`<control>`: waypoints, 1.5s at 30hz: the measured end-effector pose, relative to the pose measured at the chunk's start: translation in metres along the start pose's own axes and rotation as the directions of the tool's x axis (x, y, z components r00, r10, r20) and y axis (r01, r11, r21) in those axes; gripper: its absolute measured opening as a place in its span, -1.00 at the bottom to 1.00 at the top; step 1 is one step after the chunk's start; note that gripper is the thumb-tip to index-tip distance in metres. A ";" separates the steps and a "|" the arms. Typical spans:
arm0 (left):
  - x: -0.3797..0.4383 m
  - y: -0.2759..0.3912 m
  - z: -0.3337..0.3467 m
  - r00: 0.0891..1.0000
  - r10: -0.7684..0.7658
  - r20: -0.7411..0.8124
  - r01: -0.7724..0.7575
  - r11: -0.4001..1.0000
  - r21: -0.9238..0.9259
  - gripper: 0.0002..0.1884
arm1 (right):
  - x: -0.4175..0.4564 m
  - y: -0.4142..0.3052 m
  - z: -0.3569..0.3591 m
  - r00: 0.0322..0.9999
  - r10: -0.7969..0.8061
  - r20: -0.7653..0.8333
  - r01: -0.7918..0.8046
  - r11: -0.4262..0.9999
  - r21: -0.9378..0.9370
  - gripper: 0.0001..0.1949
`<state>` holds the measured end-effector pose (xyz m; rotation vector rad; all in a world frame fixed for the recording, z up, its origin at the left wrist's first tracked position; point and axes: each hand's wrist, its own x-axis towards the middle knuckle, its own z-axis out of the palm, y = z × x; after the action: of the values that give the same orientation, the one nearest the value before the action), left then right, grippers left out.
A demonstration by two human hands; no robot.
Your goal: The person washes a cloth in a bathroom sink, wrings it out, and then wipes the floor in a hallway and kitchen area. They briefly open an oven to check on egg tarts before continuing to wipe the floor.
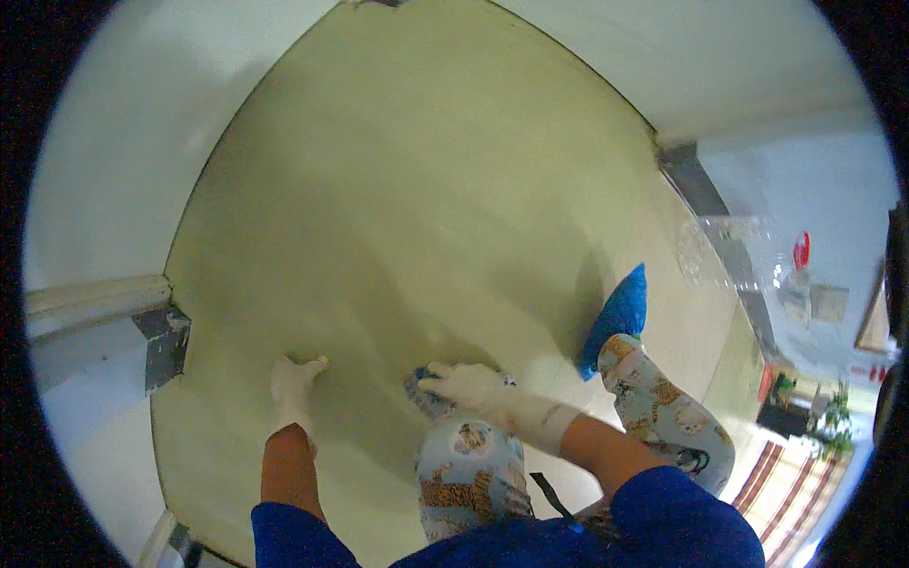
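On the pale green floor [454, 199] in front of me, my right hand [465, 383], in a cream glove, presses on a grey-blue cloth [432, 401]. The cloth lies bunched beneath the fingers beside my patterned knee. Further left, my gloved left hand [298, 383] rests against the floor with nothing visible in it, thumb held apart from the other fingers. Dark shadows of my arms and body spread over the floor around both hands.
White walls [142, 128] border the floor. A blue shoe cover [618, 319] wraps my foot on the right. Beyond it are a clear plastic bottle [710, 252] and a bottle with a red top [801, 250]. A striped rug [788, 490] and plants [838, 419] appear at far right.
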<state>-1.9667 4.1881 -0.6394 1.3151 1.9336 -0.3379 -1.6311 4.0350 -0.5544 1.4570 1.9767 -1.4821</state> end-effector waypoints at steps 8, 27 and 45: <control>0.004 -0.026 0.019 0.992 0.024 -0.126 -0.031 0.998 -0.058 -0.12 | -0.086 0.151 -0.097 0.650 0.685 -0.329 -0.054 0.474 0.879 -0.17; -0.089 0.155 0.066 0.893 0.433 0.124 -0.437 0.899 0.012 -0.48 | -0.015 0.088 0.078 0.903 -0.389 -0.181 0.389 0.920 -0.041 -0.58; -0.119 0.243 0.168 0.948 0.204 0.245 -0.318 0.670 0.671 -0.13 | -0.099 0.204 0.079 0.726 0.111 -0.679 -0.167 0.986 -0.017 -0.49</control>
<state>-1.6576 4.1135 -0.6223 1.9632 1.4813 -1.0814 -1.4431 3.9088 -0.6344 2.2880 2.1786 -0.8388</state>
